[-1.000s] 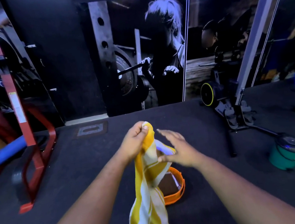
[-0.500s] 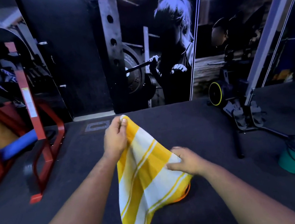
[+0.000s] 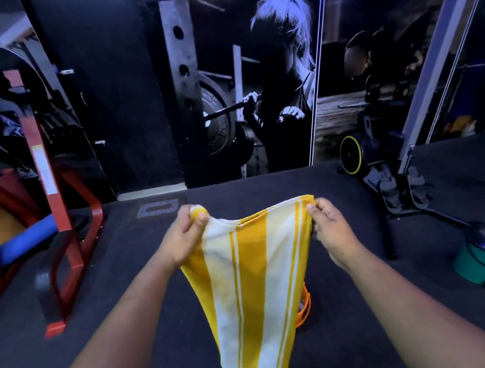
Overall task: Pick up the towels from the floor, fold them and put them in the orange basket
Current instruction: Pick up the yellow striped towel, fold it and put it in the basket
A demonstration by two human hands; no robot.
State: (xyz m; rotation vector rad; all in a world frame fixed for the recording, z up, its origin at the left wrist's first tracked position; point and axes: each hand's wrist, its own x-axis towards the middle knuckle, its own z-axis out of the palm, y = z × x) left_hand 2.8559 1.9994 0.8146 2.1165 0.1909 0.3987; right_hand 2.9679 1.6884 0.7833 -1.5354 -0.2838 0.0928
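You hold the yellow-and-white striped towel [image 3: 247, 281] up in front of you, off the floor [image 3: 149, 333], stretched between both hands. Your left hand [image 3: 185, 239] grips one top corner, its fingers curled round a bunched bit of cloth that pokes out above the thumb. Your right hand [image 3: 328, 225] pinches the other top corner, with fingers and thumb closed on the edge. The top edge sags a little between your hands, and the rest of the towel hangs straight down with its stripes running lengthwise, reaching past the bottom of the view.

The orange basket [image 3: 304, 309] sits on the floor right behind the hanging towel; only a sliver of its rim shows at the towel's right edge. To your right, a green bucket [image 3: 483, 261] with a lid stands on the floor, well apart from the basket. To your left is a red metal frame [image 3: 54, 207] with a blue roller [image 3: 28, 237] beside it.
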